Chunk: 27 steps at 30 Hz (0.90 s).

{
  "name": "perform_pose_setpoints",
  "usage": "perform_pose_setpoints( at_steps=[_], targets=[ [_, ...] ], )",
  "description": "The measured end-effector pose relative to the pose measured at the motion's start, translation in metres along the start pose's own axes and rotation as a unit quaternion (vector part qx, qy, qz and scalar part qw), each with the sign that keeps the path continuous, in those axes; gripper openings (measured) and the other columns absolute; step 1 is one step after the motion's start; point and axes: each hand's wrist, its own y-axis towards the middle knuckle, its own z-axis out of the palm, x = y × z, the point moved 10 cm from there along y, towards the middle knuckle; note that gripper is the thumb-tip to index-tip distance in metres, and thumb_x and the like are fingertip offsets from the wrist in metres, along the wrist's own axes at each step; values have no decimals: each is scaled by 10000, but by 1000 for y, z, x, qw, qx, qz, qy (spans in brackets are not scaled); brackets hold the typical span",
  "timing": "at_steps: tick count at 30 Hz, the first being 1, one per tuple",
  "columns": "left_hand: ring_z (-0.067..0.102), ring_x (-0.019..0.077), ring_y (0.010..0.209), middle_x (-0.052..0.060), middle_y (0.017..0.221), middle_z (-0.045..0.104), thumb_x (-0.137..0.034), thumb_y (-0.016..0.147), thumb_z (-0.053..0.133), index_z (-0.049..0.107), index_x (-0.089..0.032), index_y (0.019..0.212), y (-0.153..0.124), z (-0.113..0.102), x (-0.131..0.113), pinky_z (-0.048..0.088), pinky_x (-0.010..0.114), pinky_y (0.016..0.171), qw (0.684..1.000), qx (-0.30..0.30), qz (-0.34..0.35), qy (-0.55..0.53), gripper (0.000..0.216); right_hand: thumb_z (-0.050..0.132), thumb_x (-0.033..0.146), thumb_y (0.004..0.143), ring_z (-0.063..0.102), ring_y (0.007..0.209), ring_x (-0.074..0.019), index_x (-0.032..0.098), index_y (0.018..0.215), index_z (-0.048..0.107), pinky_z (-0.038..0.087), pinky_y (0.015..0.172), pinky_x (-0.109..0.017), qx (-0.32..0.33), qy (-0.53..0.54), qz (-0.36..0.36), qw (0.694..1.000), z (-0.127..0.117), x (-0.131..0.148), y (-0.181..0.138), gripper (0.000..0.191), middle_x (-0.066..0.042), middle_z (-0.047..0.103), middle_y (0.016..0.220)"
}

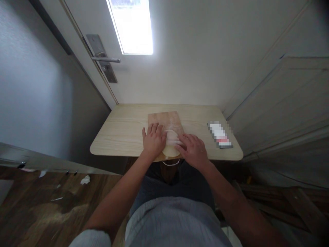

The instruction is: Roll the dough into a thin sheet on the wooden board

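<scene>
A pale, flattened round of dough [171, 143] lies on a small wooden board [164, 118] dusted with white powder. Flat on the board's left part rests my left hand [154, 139], its fingers stretched forward and its inner side against the dough's left edge. My right hand [194, 149] is at the opposite edge, with bent fingers over the dough and the thumb lower down beside it. Part of the dough's rim is hidden by both hands.
The board sits on a light wood table [123, 130] with rounded corners. A metal handle [171, 163] shows at the board's near edge. To the right lies a pixelated phone-shaped object [219, 134]. Behind stands a white door with a lever handle [106, 59].
</scene>
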Motion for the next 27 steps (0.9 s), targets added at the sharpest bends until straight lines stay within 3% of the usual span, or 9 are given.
perform_pose_setpoints(
  at_steps=[3, 10, 17, 27],
  targets=[
    [404, 310, 1450, 83, 1523, 537, -425, 1047, 359, 562, -261, 1380, 4, 12, -1, 208, 636, 1208, 998, 50, 7, 44, 423, 384, 411, 1059, 527, 1283, -268, 249, 1412, 588, 371, 1052, -432, -15, -29, 36, 999, 5, -3, 0, 439, -80, 631, 1410],
    [421, 338, 1422, 102, 1526, 524, -424, 1038, 361, 558, -269, 1392, 20, 24, 4, 282, 656, 1160, 993, 100, 14, 53, 434, 316, 442, 1060, 457, 1360, -313, 231, 1474, 528, 268, 1124, -506, -33, -70, 106, 991, 13, -11, 16, 510, -118, 543, 1506],
    [440, 341, 1393, 120, 1513, 527, -426, 1048, 338, 547, -257, 1404, 39, 33, 8, 303, 650, 1141, 992, 120, 21, 34, 446, 324, 453, 1050, 421, 1383, -345, 232, 1481, 519, 268, 1120, -539, -15, -62, 131, 989, 17, -21, 38, 522, -116, 521, 1526],
    [509, 325, 1313, 130, 1420, 591, -418, 1057, 327, 604, -231, 1293, 67, 48, 14, 371, 546, 1080, 989, 136, 24, 60, 410, 414, 417, 1012, 465, 1336, -361, 220, 1471, 524, 332, 1092, -552, 44, -71, 147, 986, 28, -36, 69, 511, -118, 530, 1513]
  ],
)
